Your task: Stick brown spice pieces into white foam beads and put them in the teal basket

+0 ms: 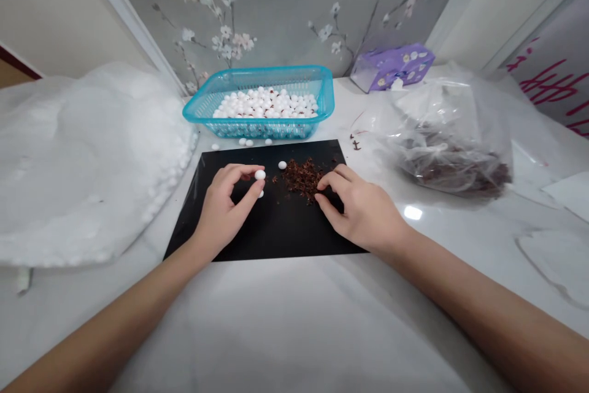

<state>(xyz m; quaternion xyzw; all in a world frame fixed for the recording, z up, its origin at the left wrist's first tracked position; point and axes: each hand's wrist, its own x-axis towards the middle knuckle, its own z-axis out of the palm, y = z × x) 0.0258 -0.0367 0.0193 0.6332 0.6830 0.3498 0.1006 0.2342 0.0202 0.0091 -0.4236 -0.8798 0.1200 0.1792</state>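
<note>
Standing beyond the left hand (225, 212), a turquoise basket (276, 72) holds white balls (264, 105).

Translucent turquoise plastic basket (257, 72), glossy and perforated, at upper centre of the frame, with smooth, matt white beads (260, 175) inside and on the sheet below. Smooth black plastic sheet (276, 240) with a faint sheen at lower centre, under rough, dark brown flakes (301, 179). Polished white tabletop (294, 319) with a bright glare right of centre, thin, crinkled clear plastic bag (442, 105) at right, and matt grey printed wallcovering (294, 0) along the top of the frame.
</note>
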